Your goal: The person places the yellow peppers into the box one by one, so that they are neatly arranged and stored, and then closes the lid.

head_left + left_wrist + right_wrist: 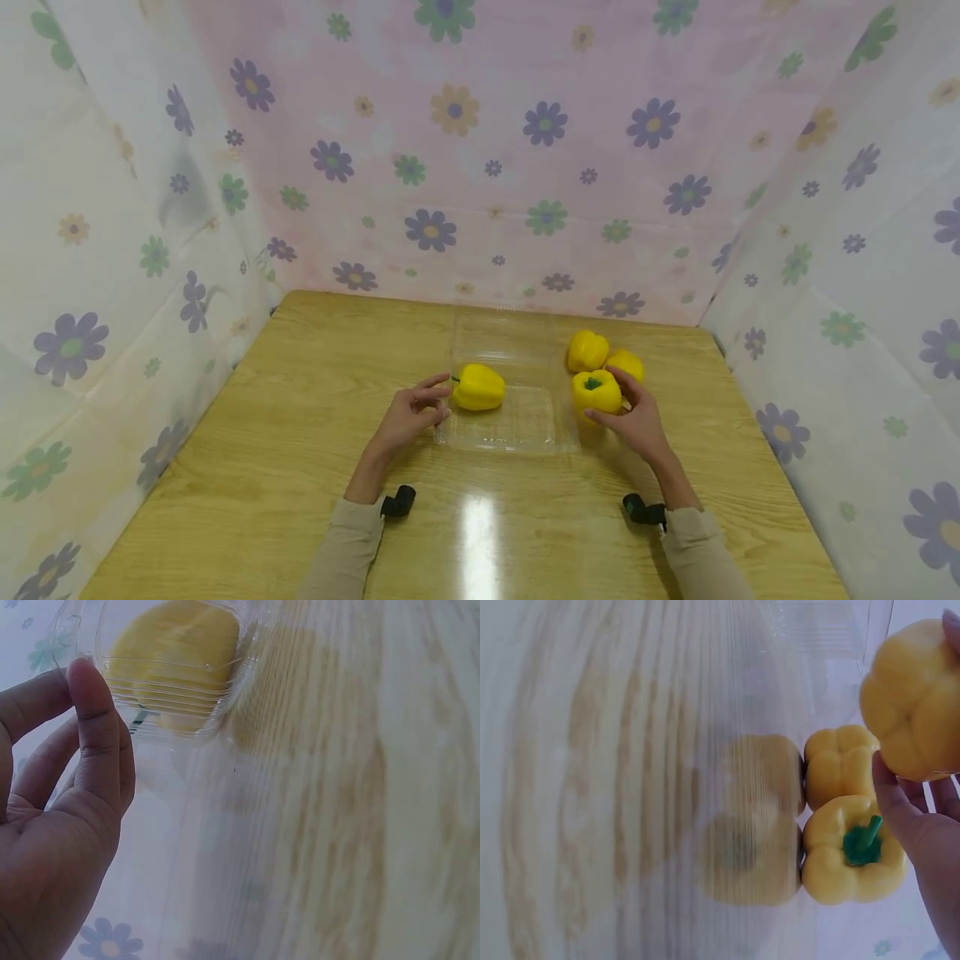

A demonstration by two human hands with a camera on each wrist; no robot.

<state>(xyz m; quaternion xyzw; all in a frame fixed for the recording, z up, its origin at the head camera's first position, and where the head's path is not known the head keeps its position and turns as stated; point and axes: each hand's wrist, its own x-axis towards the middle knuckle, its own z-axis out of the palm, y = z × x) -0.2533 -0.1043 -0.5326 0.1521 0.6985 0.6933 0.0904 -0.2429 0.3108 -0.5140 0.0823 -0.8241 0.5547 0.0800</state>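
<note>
A yellow bell pepper [597,392] with a green stem is held in my right hand [639,417], thumb on the near side and fingers behind; in the right wrist view the held pepper [915,701] is above the table. Another yellow pepper [479,387] lies on its side in the left part of an open, clear plastic clamshell container [528,421]. My left hand [408,417] is at the container's left edge. Seen from the left wrist, the thumb and index finger pinch its clear rim, near the pepper [176,652] behind the ribbed wall.
Two more yellow peppers, one at the back [587,351] and one partly hidden behind my right hand [627,365], stand right of the container. Its clear lid [502,333] is folded back toward the flowered cloth [495,167]. The wooden table [300,375] is glossy.
</note>
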